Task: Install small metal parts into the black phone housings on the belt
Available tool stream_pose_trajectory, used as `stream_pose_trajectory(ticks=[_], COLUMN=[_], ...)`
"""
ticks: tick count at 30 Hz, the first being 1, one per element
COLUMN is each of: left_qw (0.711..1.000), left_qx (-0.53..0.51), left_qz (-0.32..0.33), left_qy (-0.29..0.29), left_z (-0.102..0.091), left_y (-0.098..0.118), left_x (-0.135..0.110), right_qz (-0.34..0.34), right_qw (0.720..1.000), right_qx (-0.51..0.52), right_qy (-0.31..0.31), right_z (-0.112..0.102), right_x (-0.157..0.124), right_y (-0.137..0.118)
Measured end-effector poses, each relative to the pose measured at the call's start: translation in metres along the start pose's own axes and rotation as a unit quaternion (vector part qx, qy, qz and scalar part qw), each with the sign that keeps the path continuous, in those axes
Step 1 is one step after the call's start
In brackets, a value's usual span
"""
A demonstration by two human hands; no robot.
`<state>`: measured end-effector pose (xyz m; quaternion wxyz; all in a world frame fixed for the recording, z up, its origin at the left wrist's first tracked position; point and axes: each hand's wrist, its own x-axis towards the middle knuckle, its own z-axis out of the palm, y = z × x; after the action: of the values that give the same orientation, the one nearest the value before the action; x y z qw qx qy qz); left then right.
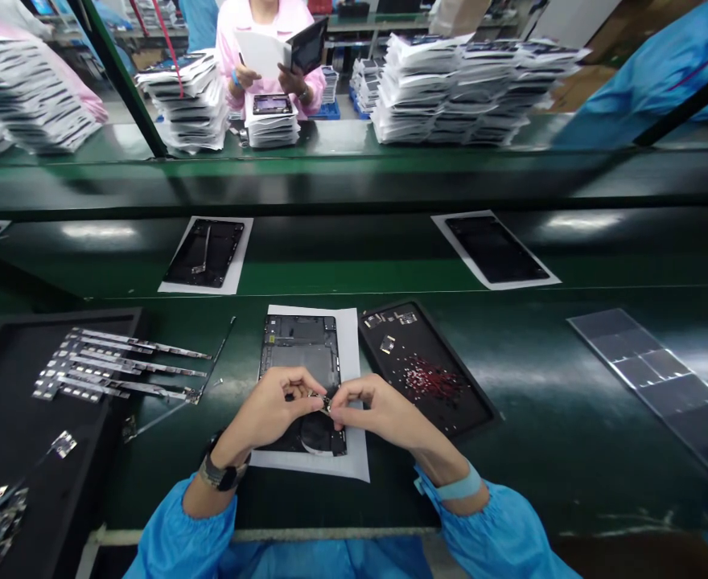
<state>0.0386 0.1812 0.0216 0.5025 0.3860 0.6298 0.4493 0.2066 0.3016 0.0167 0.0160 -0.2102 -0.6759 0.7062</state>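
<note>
- Head view is showing a tiny metal part (326,401) being pinched between the fingertips of two hands.
- The left hand (269,412) and right hand (375,412) are both gripping it, one from each side.
- It is looking light, thin and easy to bend, so holding its edges softly seems best.
- Just under the grip, an open tablet (299,346) is lying on white paper (351,338).
- Right of the grip, a black tray (468,406) is holding red screws (432,378).
</note>
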Motion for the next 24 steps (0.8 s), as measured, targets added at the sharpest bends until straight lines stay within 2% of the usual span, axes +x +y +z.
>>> stream_pose_trajectory(ticks=[10, 19, 24], left_qw=[1.0, 0.997, 0.999], left_qx=[-0.016, 0.061, 0.025], left_qz=[0.001, -0.016, -0.022], left_qy=[0.005, 0.043, 0.018], left_z=[-0.001, 0.006, 0.004], left_y=[-0.003, -0.004, -0.008], left_x=[0.0, -0.002, 0.001], right_qz=[0.0, 0.035, 0.041], right_qw=[1.0, 0.999, 0.998], right_qx=[0.013, 0.031, 0.054], right_qy=[0.016, 0.026, 0.007], right_z=[0.001, 0.004, 0.002], right_x=[0.0, 0.003, 0.003], right_y=[0.001, 0.01, 0.009])
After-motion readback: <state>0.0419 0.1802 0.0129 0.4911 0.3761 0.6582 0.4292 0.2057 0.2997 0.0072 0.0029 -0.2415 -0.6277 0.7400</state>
